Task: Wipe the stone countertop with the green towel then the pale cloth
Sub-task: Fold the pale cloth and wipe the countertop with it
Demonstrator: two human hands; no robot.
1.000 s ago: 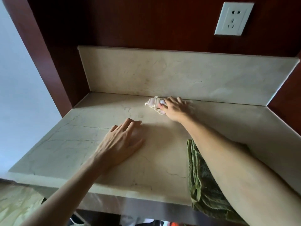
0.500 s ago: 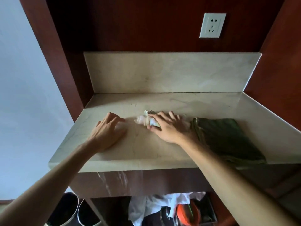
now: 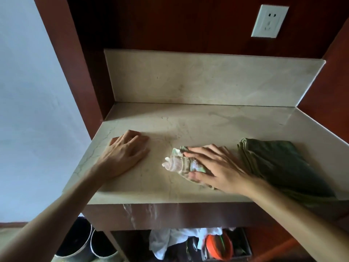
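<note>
A beige stone countertop [image 3: 198, 125] with a matching backsplash fills the middle of the view. My right hand [image 3: 215, 167] presses flat on a crumpled pale cloth [image 3: 177, 163] near the front centre of the stone. Just right of that hand lies the folded green towel [image 3: 279, 163], reaching the front right edge. My left hand [image 3: 125, 152] rests palm down on the bare stone at the left, fingers spread, holding nothing.
Dark red wood panels enclose the counter at the back and sides. A white wall socket [image 3: 269, 20] sits at the upper right. Below the counter are two dark buckets [image 3: 85, 242], white cloth [image 3: 175, 239] and an orange lid [image 3: 217, 246].
My right hand has dragged the pale cloth from the back edge toward the front of the countertop. The view has pulled back, and the green towel shows fully now.
</note>
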